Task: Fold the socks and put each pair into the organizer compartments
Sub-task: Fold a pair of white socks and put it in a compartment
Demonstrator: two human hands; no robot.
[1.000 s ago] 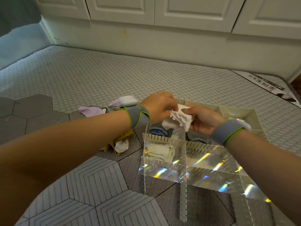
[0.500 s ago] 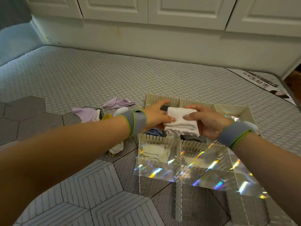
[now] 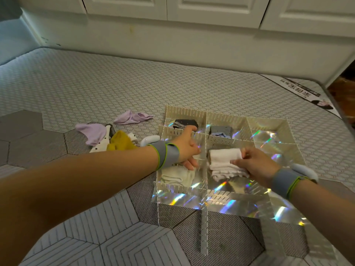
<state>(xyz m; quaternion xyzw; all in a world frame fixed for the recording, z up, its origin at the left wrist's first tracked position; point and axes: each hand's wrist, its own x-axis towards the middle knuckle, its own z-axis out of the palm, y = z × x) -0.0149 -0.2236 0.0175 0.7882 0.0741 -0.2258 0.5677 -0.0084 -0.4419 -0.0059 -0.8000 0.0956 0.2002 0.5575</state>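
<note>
A cream slotted organizer (image 3: 187, 112) with shiny dividers lies on the mattress. My right hand (image 3: 255, 162) grips a folded white sock pair (image 3: 223, 162) lying in the middle compartment. My left hand (image 3: 187, 147) rests over the divider just left of it, fingers loosely apart, holding nothing. A dark folded pair (image 3: 185, 123) and a grey-blue pair (image 3: 221, 130) fill two back compartments. A cream pair (image 3: 177, 176) sits in the front left compartment. Loose socks lie left of the organizer: lilac ones (image 3: 132, 117) (image 3: 92, 131), a mustard one (image 3: 120, 141) and a white spotted one (image 3: 101, 146).
The grey honeycomb mattress (image 3: 96, 83) stretches back to a white cabinet wall (image 3: 192, 25). A printed label (image 3: 307, 93) lies at the mattress's far right edge, with wooden floor beyond. The organizer's right compartments (image 3: 269, 135) hold nothing.
Both hands lowered the folded white pair from above the organizer into the middle compartment. My left hand let go of it and shifted left over the divider.
</note>
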